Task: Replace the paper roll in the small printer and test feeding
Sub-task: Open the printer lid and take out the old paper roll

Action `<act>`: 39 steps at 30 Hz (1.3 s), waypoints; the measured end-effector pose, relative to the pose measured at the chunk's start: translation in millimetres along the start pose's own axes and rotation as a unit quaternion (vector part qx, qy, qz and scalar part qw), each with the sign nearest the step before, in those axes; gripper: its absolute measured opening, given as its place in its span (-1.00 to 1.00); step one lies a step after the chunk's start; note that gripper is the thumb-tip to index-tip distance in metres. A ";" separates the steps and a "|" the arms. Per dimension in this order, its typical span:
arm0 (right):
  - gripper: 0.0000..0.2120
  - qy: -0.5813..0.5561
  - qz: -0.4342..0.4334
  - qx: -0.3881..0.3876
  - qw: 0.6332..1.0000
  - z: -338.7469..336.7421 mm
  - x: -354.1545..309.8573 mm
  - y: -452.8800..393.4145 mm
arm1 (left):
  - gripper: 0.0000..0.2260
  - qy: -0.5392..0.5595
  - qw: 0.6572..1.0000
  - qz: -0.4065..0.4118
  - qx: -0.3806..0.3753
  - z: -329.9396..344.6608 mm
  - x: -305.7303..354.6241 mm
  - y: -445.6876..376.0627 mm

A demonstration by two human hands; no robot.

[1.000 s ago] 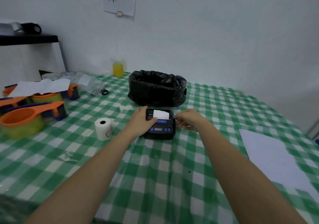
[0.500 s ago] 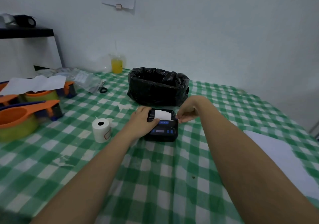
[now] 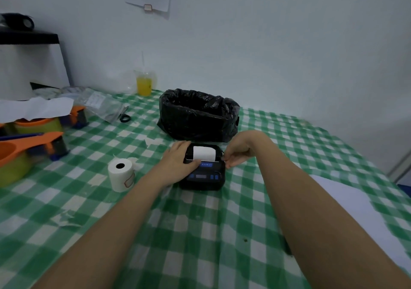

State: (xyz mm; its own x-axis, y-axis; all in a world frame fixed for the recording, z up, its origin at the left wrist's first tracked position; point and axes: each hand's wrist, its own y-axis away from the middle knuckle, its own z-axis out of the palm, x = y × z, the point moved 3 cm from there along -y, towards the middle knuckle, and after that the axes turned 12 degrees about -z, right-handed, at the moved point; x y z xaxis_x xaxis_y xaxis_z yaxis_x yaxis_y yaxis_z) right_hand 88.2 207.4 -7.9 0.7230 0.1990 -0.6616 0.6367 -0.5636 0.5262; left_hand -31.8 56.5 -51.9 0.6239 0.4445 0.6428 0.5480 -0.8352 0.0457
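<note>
So the small printer (image 3: 202, 170) sits on the green checked tablecloth (image 3: 200, 233), right in front of the black-bagged bin (image 3: 198, 115). My left hand (image 3: 180, 160) lies flat over its left side with the thumb across the front edge of the paper (image 3: 204, 153) – pressing, not gripping. My right hand (image 3: 239, 149) has its fingertips pinched at the printer's right edge, about where the lid seam is; I can't tell if they're actually holding anything. The paper strip runs away from me – so I reckon any tug goes toward me. The other roll (image 3: 121, 174) stands upright, left of the printer, nearer my left hand. Plain white wall behind, clutter off left
</note>
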 end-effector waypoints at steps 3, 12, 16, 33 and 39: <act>-0.91 -0.008 -0.013 0.004 1.000 2.4 -0.1 3.1 | -0.34 -0.001 1.000 0.005 -0.002 -2.0 1.3 -0.3; -0.88 0.089 -0.194 0.199 0.957 18.1 11.1 29.4 | -0.26 0.021 1.000 -0.005 -0.019 -7.8 0.9 -2.4; -0.68 0.150 -0.309 0.272 0.899 30.9 12.5 34.9 | -0.17 0.036 0.999 -0.013 -0.037 -12.0 1.8 -4.3; -0.67 -0.070 -0.275 0.333 0.899 25.2 -1.3 -5.2 | -0.08 -0.007 0.999 0.031 -0.024 -19.6 6.3 -3.0; -0.72 -0.010 -0.302 0.435 0.848 30.1 2.2 9.8 | -0.05 -0.027 0.998 0.020 -0.047 -21.9 6.9 -6.0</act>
State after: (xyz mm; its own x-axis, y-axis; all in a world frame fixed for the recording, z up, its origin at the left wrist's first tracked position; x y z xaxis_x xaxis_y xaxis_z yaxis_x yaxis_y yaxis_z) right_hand 87.9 178.2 -20.3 0.3248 0.6528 -0.6843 0.4437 -0.7442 -0.4993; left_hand -43.0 57.5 -31.0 0.6747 0.4242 0.6041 0.4688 -0.8784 0.0932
